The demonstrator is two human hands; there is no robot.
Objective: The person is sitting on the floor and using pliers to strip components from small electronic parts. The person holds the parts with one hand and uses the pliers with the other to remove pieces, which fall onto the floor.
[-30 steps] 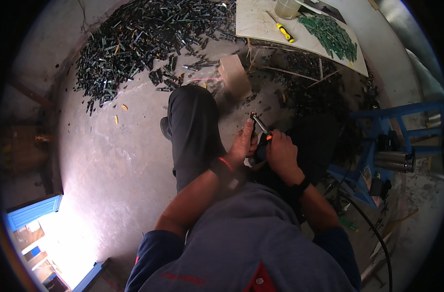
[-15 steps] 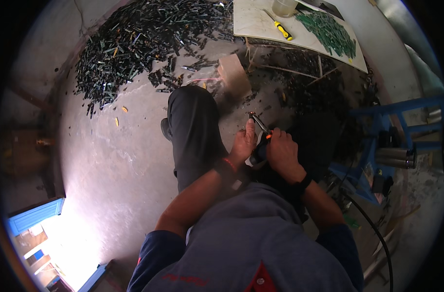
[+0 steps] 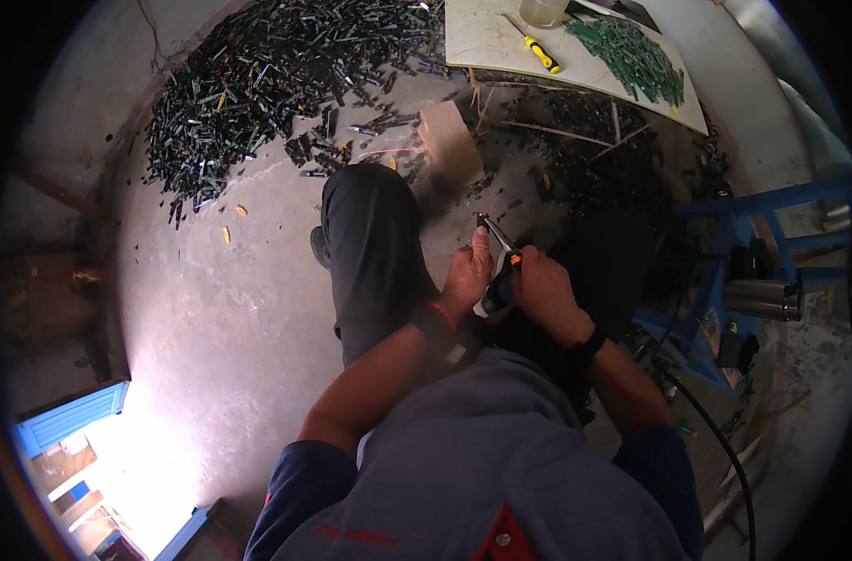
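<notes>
My left hand point(image 3: 468, 279) is closed in front of my lap, thumb extended along a small dark piece point(image 3: 482, 221) with a copper-coloured end. What exactly the piece is, I cannot make out. In my right hand point(image 3: 544, 294) is a pair of pliers point(image 3: 500, 236) with metal jaws and orange-and-black handles. Its jaw tips meet the piece just above my left thumb. My fingers hide most of the handles.
Many dark strips form a heap point(image 3: 248, 93) on the floor at the far left. A cardboard box point(image 3: 451, 143) stands ahead. On a pale table point(image 3: 491, 42) lie a yellow-and-black screwdriver point(image 3: 544, 56) and green strips point(image 3: 631, 61). A blue stool-like frame point(image 3: 772, 201) is at right.
The pliers and my right hand have shifted very slightly, with the jaws still at the piece. My left hand keeps nearly the same place.
</notes>
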